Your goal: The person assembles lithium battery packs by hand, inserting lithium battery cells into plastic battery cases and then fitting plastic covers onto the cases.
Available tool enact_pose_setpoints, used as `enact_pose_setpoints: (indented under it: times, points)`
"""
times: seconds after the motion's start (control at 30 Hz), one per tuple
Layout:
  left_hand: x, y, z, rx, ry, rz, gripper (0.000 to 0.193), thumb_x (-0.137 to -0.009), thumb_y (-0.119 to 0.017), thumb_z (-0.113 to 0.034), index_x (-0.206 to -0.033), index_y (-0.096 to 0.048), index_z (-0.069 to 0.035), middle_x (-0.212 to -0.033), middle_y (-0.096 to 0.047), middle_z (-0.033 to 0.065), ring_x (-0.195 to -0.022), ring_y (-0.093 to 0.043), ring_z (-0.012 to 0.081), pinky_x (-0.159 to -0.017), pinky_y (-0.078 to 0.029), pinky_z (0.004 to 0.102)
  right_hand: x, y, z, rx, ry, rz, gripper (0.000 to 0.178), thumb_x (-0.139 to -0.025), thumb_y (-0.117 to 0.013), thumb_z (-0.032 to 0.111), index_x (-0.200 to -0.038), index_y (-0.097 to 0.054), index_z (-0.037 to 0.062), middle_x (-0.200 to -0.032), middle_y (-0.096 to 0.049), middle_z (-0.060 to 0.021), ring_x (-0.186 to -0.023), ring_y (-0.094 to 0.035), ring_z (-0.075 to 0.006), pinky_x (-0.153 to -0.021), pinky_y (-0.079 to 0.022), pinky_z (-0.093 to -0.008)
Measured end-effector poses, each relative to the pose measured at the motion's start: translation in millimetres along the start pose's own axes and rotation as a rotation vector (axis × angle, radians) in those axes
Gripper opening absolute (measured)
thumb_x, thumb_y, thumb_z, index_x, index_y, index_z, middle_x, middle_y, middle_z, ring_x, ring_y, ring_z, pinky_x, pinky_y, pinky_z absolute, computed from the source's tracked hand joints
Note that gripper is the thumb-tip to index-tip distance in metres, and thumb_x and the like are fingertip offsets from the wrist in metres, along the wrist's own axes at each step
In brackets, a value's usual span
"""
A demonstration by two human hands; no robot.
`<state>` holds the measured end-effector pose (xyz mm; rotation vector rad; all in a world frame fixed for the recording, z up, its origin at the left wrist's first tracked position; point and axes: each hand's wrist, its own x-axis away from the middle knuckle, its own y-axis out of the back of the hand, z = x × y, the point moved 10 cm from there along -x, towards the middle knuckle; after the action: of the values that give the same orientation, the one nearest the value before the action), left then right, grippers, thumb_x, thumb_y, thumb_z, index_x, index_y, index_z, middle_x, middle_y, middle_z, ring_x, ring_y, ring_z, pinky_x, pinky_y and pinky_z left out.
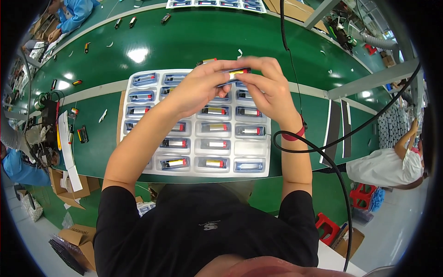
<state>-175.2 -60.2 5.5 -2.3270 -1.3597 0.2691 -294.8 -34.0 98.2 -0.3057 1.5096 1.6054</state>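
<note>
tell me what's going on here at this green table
A person in a black T-shirt holds a small red-and-yellow piece in the left hand, with the right hand's fingertips at it. Below is a white tray, many of its compartments holding similar pieces; one compartment near its lower right corner looks empty.

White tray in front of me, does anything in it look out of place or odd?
Yes, in the right column of the tray: the second pocket from the near edge looks bare, while the near-corner pocket shows a bluish lining but no visible red-ended device like those in other pockets.
</note>
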Motion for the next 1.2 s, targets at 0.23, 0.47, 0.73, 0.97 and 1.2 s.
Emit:
enact_pose_setpoints:
  times: [0.23,0.47,0.73,0.97,1.2]
  points:
    - [19.5,-20.3,-23.9,-0.612,-0.278,-0.024,0.044,-0.102,-0.049,0.001,-0.146,-0.051,-0.002,-0.122,-0.064,0.0097,-0.102,-0.061,0.0171,-0.088,-0.053,0.0311,28.8,-8.2,-38.6,-0.706,-0.659,-0.093,0.036,-0.088,-0.074,-0.002,-0.123,-0.07,0.0038,-0.119,-0.068,-0.0133,-0.089,-0.072,-0.0203,-0.081,-0.059,-0.032]
    - [47.5,-61.8,-16.5,-1.252,-0.485,0.112,0.05,-0.09,-0.061,0.006,-0.139,-0.056,-0.003,-0.12,-0.064,0.0189,-0.106,-0.067,0.0407,-0.089,-0.057,0.0452,66.6,5.0,15.5,-0.122,-0.412,0.041,0.043,-0.084,-0.071,-0.005,-0.126,-0.065,0.0044,-0.113,-0.066,-0.0139,-0.095,-0.071,-0.0319,-0.08,-0.06,-0.0376]
    - [44.7,-93.6,-6.9,-1.134,-0.677,0.146,0.051,-0.083,-0.062,0.01,-0.132,-0.061,-0.004,-0.116,-0.065,0.0171,-0.1,-0.068,0.0388,-0.085,-0.058,0.0451,98.5,34.6,32.6,0.026,-0.372,-0.057,0.045,-0.076,-0.073,-0.013,-0.118,-0.065,0.0018,-0.113,-0.067,-0.0189,-0.103,-0.069,-0.0364,-0.087,-0.058,-0.0393]
    - [34.1,-110.0,-15.6,-1.177,-0.706,0.134,0.046,-0.083,-0.061,0.011,-0.126,-0.066,-0.005,-0.111,-0.066,0.0162,-0.098,-0.068,0.0381,-0.083,-0.057,0.0435,104.6,49.0,32.0,0.094,-0.385,-0.22,0.044,-0.076,-0.071,-0.015,-0.116,-0.065,0.0017,-0.108,-0.068,-0.0181,-0.099,-0.069,-0.0345,-0.087,-0.057,-0.0385]
    - [30.6,-95.4,-9.9,-1.049,-0.632,0.138,0.037,-0.091,-0.066,0.002,-0.127,-0.067,-0.005,-0.114,-0.071,0.0126,-0.097,-0.071,0.0266,-0.081,-0.056,0.0328,111.5,52.6,30.2,-0.144,-0.54,-0.226,0.037,-0.082,-0.073,-0.011,-0.116,-0.065,-0.0003,-0.107,-0.068,-0.0157,-0.095,-0.069,-0.0264,-0.084,-0.056,-0.0335]
